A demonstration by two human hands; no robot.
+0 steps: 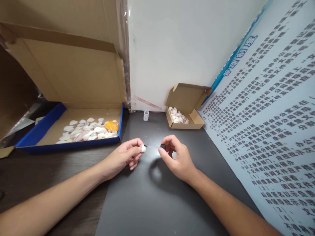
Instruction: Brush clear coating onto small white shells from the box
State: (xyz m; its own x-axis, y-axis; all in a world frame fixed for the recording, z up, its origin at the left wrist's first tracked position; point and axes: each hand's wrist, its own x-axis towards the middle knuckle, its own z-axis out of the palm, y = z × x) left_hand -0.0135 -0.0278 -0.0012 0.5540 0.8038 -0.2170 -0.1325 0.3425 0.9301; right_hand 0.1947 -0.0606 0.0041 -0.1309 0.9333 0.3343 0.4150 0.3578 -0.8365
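My left hand [130,152] pinches a small white seashell [143,148] between thumb and fingers. Opposite it, my right hand [177,158] grips a black brush cap [162,147] by its end. A thin stem runs left from the cap, and its dark tip is at the shell; whether the two touch I cannot tell. Both hands are above the dark grey mat [137,203]. Farther back on the mat stands a small clear bottle [146,115] with a printed label.
To the left, an open blue-edged cardboard box [52,126] contains several pale shells [86,132] and an orange scallop shell [112,126]. A smaller open cardboard box [197,119] at the back right also holds shells [177,116]. A printed board [261,108] lines the right side.
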